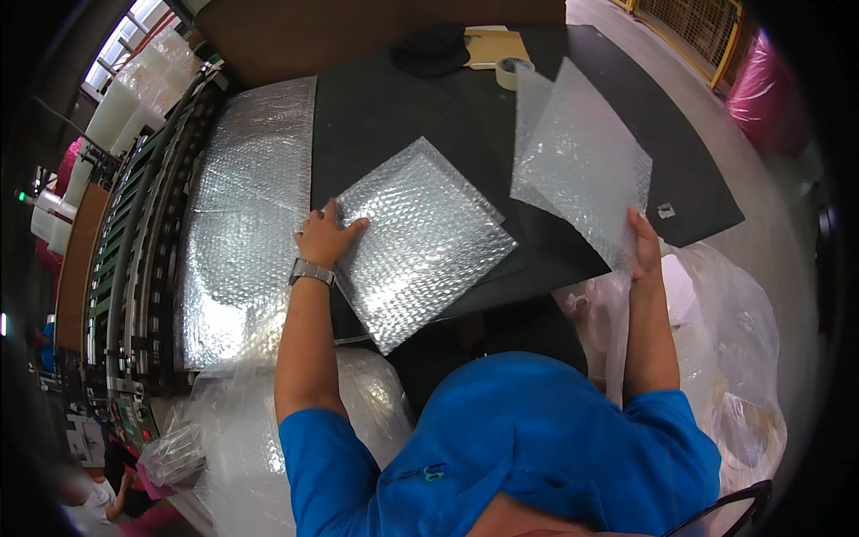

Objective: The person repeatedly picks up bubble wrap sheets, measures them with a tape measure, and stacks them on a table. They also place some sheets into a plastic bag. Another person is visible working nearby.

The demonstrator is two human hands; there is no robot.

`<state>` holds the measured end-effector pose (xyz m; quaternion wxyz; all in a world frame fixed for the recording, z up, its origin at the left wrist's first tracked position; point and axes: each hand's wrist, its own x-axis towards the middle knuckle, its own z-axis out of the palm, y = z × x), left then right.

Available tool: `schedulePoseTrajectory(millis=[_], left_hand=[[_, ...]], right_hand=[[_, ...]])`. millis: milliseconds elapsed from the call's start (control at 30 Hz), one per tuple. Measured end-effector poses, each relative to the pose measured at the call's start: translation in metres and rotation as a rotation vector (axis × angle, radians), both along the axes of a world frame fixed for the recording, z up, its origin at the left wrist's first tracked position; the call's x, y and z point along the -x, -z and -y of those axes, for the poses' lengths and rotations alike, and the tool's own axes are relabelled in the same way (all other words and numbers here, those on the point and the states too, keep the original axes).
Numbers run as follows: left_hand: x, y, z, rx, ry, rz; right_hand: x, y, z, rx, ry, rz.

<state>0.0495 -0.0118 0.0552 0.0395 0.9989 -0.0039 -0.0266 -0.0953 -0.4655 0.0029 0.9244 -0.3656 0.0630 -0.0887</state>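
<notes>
The right grip [643, 246] holds a floppy, clear bubble-wrap sheet [583, 143] by just one edge over the flat black table [385, 112], so it might bend or slip, while the spread-open left grip [329, 237] touches a square, silver bubble-wrap piece [429, 246] lying there.

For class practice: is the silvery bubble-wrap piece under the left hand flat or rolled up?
Flat: the bubble-wrap piece lies spread, corners showing, left hand on it.

Left of centre, the left hand [327, 238] lies spread (thumb [359, 226] angled rightward); right of centre, the right hand [644, 243] grips, fingertips [634, 215] upward.
</notes>
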Motion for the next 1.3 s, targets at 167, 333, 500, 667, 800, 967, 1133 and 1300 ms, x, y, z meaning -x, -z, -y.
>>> schedulePoseTrajectory(millis=[167, 333, 500, 667, 800, 967, 1133, 1300], left_hand=[[0.0, 0.006, 0.019, -0.016, 0.193, 0.159], [0.002, 0.02, 0.037, 0.304, 0.101, 0.11], [0.036, 0.022, 0.056, 0.724, 0.093, -0.123], [0.076, 0.031, 0.077, 1.592, 0.158, -0.441], [0.106, 0.007, 0.096, 1.515, 0.406, -0.17], [0.116, -0.006, 0.085, 1.491, 0.521, -0.031], [0.108, -0.031, 0.078, 1.404, 0.644, 0.121], [0.081, 0.017, 0.065, 1.19, 0.541, 0.158]], right_hand=[[-0.005, -0.009, -0.02, -0.022, -0.056, 0.013], [0.0, -0.007, -0.059, 0.268, -0.14, -0.22], [0.038, -0.009, -0.09, 0.625, -0.145, -0.267], [0.049, -0.009, -0.091, 0.719, -0.036, -0.285], [0.036, -0.002, -0.087, 0.81, 0.012, -0.25], [0.022, -0.042, -0.087, 0.78, 0.157, 0.02], [-0.006, -0.086, -0.078, 0.688, 0.123, 0.268], [-0.031, -0.051, -0.075, 0.776, 0.042, 0.231]])
